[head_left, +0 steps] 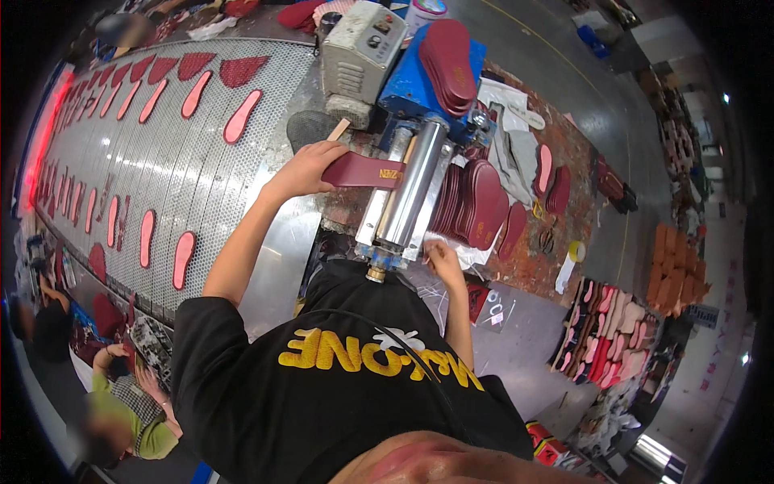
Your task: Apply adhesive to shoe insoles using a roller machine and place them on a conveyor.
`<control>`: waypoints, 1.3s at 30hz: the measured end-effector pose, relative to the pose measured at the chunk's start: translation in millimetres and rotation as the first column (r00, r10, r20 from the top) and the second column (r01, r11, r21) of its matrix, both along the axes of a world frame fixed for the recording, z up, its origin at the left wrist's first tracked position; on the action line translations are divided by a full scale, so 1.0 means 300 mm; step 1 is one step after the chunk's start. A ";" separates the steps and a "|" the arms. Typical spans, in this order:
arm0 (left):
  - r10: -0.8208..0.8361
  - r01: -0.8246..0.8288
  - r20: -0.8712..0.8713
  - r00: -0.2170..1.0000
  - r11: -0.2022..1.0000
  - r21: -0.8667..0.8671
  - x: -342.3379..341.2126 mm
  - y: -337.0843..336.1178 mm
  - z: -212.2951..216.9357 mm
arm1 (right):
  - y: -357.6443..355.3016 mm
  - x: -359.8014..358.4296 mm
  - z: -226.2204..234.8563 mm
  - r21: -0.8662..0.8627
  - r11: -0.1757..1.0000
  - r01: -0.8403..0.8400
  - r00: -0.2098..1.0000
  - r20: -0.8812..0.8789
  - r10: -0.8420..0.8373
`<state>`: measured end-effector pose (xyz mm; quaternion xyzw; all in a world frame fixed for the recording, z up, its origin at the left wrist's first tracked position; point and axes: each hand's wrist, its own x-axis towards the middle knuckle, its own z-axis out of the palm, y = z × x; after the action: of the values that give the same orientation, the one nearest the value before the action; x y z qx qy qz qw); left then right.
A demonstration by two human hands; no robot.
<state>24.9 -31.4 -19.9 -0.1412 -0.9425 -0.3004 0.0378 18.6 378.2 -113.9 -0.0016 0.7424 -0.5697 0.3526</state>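
My left hand (310, 171) grips the heel end of a dark red insole (363, 172) with gold lettering. The insole's other end lies at the shiny steel roller (421, 185) of a gluing-type roller machine, where part of it is hidden. To the right of the roller's near end, my right hand (442, 262) hangs with its fingers curled in; whatever is in them, if anything, is hidden. Just beyond that hand lies a fanned row of dark red insoles (484, 206). Another stack of dark red insoles (448, 68) rests on the machine's blue housing (403, 85).
Left of me runs a metal mesh conveyor (173, 173) carrying pink insoles and dark red pieces. A grey motor box (363, 52) stands behind the roller. The worn worktable (568, 226) holds cloth and a tape roll (576, 251). Co-workers sit beyond the conveyor, lower left.
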 end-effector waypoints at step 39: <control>0.611 -0.881 0.661 0.436 0.440 0.175 -0.349 -0.834 -1.157 | 0.232 0.514 -0.182 0.653 0.739 0.164 0.966 0.045 -0.253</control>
<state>-79.7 -281.7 -367.0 0.4099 -0.7583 -0.5053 -0.0409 172.9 447.8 -168.5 0.2398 0.8633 -0.3149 0.3132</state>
